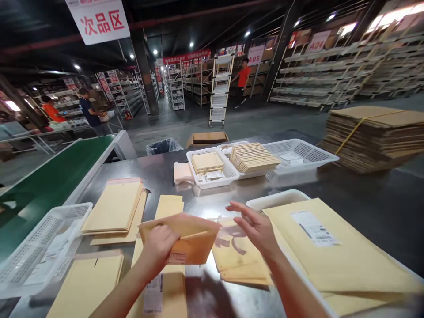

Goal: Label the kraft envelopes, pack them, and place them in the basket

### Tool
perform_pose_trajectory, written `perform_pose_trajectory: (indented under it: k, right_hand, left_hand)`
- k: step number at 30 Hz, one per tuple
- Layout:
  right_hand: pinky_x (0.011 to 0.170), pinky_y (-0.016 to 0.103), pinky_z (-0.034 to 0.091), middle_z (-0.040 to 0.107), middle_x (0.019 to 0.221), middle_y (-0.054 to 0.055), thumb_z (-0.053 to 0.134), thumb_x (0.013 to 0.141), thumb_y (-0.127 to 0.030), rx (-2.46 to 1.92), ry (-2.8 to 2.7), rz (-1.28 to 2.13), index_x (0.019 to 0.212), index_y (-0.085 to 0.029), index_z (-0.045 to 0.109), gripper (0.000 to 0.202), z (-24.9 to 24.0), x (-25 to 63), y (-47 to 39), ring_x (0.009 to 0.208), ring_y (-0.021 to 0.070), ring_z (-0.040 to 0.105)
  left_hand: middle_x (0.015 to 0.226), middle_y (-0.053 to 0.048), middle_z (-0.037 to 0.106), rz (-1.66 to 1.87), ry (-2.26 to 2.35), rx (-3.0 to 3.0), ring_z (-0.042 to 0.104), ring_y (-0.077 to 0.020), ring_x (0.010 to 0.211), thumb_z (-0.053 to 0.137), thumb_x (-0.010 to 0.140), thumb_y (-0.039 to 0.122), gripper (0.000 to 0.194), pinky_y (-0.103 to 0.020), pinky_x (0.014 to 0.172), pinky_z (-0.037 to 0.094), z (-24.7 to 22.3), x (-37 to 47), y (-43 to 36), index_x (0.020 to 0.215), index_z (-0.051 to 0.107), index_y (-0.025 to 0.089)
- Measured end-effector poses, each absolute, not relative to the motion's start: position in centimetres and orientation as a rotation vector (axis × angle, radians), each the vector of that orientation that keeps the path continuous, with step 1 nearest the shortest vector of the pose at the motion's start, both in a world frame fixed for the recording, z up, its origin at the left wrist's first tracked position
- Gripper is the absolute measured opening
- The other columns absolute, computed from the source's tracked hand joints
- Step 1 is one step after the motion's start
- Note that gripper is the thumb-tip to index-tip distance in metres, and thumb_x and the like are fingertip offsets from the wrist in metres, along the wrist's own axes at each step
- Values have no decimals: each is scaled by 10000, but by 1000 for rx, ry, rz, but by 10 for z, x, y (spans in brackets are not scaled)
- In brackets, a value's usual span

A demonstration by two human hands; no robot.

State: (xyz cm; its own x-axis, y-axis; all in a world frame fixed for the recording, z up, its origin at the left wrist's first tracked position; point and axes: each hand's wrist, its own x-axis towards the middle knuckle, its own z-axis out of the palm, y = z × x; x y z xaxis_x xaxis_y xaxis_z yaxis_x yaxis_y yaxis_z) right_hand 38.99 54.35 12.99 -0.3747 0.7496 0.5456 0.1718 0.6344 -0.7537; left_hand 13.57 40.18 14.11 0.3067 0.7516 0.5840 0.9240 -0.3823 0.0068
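So the left hand [162, 243] has its fingers curled up tight on an envelope [197, 240], gripping it toward its left end. The right hand [256, 227] is empty as far as I can see: fingers loosely spread, pointing left, in the air just beside the envelope's right end with a gap between. That gap's the relation to watch, I'd say: envelope straight left of the right fingers and a bit lower, long axis running roughly side to side, so one end's in the left fist and the other end points at the open hand. Left is clearly nearer, since it's the one touching. It's held up above the bench [159, 170], label side toward the wearer.

Going outward, a few curled paper strips [239, 247] lie below the right fingers, on a small pile [240, 268] of flat mailers. Under the left wrist there's a long mailer [175, 291] with a label. Off to the right, a big mailer [331, 256] sits across a white basket [281, 196], near the right forearm. Over on the left are two stacks, a far one [114, 205] and a near one [91, 282], plus a mesh basket [43, 234] by the green belt [49, 181].
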Motion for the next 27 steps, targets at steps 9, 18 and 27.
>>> perform_pose_trajectory:
  k: [9, 18, 27]
  right_hand:
    - [503, 237, 447, 601, 604, 3, 633, 789, -399, -754, -1678, 1241, 650, -187, 670, 256, 110, 357, 505, 571, 144, 549]
    - [565, 295, 485, 703, 857, 67, 636, 795, -374, -959, -1552, 826, 891, -199, 675, 204, 117, 344, 529, 627, 174, 581]
    - [477, 252, 347, 499, 595, -25, 522, 902, -395, -413, -1778, 719, 702, -221, 481, 268, 160, 283, 444, 512, 112, 450]
  left_hand:
    - [1207, -108, 600, -1231, -1605, -1469, 517, -269, 1211, 760, 718, 199, 469, -454, 1035, 380, 149, 119, 381, 1150, 581, 235]
    - [729, -80, 709, -2224, -2633, -1563, 653, -238, 722, 529, 799, 649, 535, -312, 612, 530, 159, 115, 370, 858, 696, 144]
    - [781, -90, 732, -1555, -2223, -2117, 680, -231, 715, 435, 890, 378, 315, -332, 629, 557, 147, 180, 374, 884, 692, 197]
